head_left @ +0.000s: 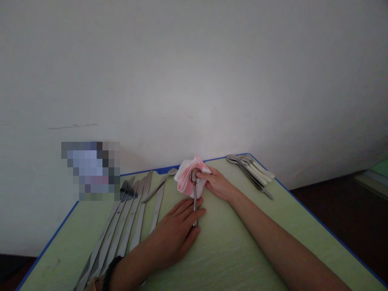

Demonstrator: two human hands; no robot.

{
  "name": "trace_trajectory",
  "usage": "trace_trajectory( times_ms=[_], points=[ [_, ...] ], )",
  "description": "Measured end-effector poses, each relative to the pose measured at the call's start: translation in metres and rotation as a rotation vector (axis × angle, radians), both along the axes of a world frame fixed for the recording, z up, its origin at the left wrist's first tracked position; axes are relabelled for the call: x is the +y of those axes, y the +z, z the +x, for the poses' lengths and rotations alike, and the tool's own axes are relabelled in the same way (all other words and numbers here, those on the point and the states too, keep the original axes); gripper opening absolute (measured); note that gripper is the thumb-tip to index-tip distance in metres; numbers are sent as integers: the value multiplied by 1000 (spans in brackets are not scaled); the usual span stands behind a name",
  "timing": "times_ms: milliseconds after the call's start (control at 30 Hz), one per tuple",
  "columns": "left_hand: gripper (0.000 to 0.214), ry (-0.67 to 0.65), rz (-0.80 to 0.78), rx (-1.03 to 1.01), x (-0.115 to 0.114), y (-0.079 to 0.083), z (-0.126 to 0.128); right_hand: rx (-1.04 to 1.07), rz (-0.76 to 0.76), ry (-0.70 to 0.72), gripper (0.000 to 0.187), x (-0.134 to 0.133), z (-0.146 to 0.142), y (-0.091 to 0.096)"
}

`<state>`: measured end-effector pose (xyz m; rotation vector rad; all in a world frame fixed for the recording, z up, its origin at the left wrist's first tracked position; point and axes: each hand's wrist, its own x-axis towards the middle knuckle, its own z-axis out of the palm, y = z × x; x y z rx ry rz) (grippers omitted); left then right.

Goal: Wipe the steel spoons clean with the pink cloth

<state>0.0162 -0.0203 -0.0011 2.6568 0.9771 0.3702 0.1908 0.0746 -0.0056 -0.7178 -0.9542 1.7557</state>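
Spoon partly behind left fingers

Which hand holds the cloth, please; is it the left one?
No, the right hand holds the pink and white cloth at the bowl of the spoon, while the left hand holds its handle.

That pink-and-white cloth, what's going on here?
A person's right hand holds the crumpled pink-and-white cloth at the bowl of a silver metal spoon, while the left hand holds its handle. Both are over a green, blue-edged table. Long flat silver utensils lie to the left; metal spoons and white-handled cutlery lie near the far right corner.
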Motion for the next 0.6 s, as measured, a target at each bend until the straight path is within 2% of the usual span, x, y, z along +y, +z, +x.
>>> trace_trajectory(
  times_ms=[333, 600],
  points=[
    [41, -12, -4, -6, 1, 1, 0, -49, 42, 17, 17, -1, 0, 2],
    [42, -15, 7, -13, 1, 1, -1, -14, 21, -3, 23, 0, -1, 0]
  ],
)
